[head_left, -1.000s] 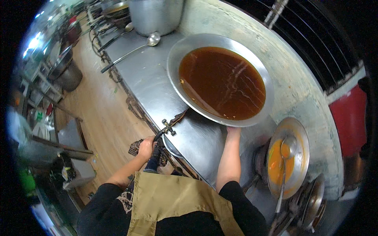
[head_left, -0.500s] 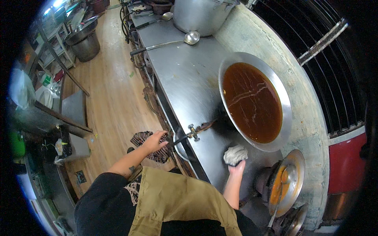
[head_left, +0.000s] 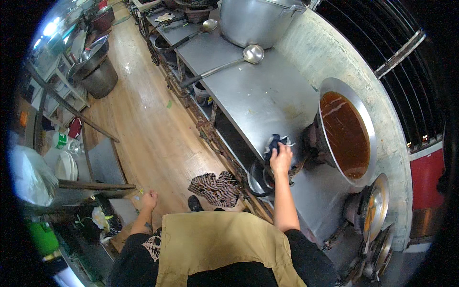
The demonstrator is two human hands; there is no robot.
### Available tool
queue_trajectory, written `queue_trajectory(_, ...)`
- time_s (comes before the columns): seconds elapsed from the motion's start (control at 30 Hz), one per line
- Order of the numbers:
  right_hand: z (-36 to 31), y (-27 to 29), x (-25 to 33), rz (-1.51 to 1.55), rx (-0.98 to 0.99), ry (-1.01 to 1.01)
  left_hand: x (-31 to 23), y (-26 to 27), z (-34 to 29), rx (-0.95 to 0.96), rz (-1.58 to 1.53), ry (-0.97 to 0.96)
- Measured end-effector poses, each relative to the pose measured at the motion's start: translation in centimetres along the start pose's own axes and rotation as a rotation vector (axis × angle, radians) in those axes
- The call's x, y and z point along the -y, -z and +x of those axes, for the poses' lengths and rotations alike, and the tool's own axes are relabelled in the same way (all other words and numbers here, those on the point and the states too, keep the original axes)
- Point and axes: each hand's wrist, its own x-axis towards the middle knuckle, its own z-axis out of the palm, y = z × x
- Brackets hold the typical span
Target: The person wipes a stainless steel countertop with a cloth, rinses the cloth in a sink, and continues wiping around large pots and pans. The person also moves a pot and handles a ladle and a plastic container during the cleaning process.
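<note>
My right hand [head_left: 281,161] is closed round a bunched dark-and-white rag [head_left: 274,145] and presses it on the steel counter [head_left: 253,105], near its front edge. Just right of the rag stands a wide metal wok [head_left: 371,129] of brown liquid on a sooty burner [head_left: 312,136]. A black-rimmed round metal vessel [head_left: 258,178] sits below the counter edge, beside my right wrist. My left hand [head_left: 150,199] hangs over the floor at the left, fingers curled in, with nothing visible in it.
Two long-handled ladles [head_left: 253,54] [head_left: 209,26] lie across the counter near a big aluminium pot [head_left: 258,21]. A smaller pan [head_left: 381,196] with orange liquid is at the right. A checkered cloth [head_left: 215,189] lies by my feet; a dark bin [head_left: 98,76] stands across the aisle.
My right hand has moved the rag forward to the counter's front edge, left of the wok. My left hand has swung left, away from the checkered cloth. The view has shifted.
</note>
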Motion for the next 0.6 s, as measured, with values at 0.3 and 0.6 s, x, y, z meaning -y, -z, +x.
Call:
queue_trajectory(0.3,-1.0,-7.5,1.5,-0.313,0.333,-0.177,-2.9,6.2,8.1,-0.024,-0.226,-0.041)
queue_trajectory(0.6,8.0,-18.0,14.4,-0.168,0.41,-0.153,-26.9,12.2,21.0,-0.17,-0.202,-0.596)
